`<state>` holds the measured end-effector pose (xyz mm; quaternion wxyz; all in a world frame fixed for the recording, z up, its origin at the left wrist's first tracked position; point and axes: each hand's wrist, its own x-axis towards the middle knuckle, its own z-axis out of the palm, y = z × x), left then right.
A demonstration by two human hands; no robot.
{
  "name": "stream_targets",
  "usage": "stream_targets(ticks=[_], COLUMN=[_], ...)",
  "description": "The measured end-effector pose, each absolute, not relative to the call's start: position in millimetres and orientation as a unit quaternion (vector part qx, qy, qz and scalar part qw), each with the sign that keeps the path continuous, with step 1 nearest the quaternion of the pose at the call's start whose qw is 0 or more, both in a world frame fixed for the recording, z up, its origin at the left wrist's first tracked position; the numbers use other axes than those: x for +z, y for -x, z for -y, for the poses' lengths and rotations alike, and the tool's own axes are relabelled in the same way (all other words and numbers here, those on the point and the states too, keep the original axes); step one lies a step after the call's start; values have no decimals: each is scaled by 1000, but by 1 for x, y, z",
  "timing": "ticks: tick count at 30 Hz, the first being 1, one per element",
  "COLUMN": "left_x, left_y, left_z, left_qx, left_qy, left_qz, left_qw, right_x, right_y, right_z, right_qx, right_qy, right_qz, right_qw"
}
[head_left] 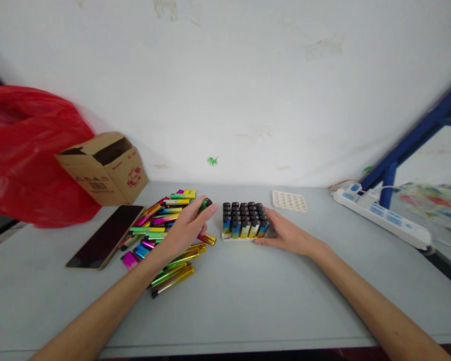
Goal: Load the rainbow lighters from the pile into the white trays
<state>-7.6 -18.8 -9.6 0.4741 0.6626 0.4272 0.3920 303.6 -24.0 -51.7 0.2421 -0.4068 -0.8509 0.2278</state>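
Note:
Between the thumb and fingers of my left hand point(188, 228) is a lighter point(206, 203), its black end pointing up and most of its body hidden. Under and around that hand lies a loose pile of shiny coloured lighters point(173, 284), mostly green, gold, pink and blue. To its right, a block of upright black-topped lighters point(245, 220) stands in rows in a pale tray point(227, 237). My right hand point(281, 230) grips the tray and its lighters along the right side, thumb at the near corner and fingers partly hidden behind.
A second pale tray with round holes point(289, 200) lies by the wall. At left are a dark-screened phone point(107, 235), an opened cardboard box point(108, 173) and a red plastic bag point(33, 155). A white power strip point(383, 215) lies at right beside a blue metal frame point(389, 175).

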Motion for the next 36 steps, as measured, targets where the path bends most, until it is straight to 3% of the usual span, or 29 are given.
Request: stream_targets(ticks=[7,9,13,16,26,36], left_x=[-7,-5,3,5,-4,-1], left_y=[2,3,6,6,6,12], left_z=[27,26,24,26,24,23], left_qx=[388,387,390,373,335,281], left_qy=[-629,-667,-810,-848,-853,-859], left_qz=[-423,-417,-324,-296,-342,-350], left_qw=[525,481,293,233,208,247], right_x=[-48,-48,-47,-46,-49,-46], right_y=[-302,-302,-301,-301,-303,-300], right_z=[25,25,25,26,24,25], right_qx=[233,232,231,233,230,226], right_qy=[411,410,401,402,401,401], right_qz=[850,850,852,852,853,854], right_qw=[231,235,243,240,243,241])
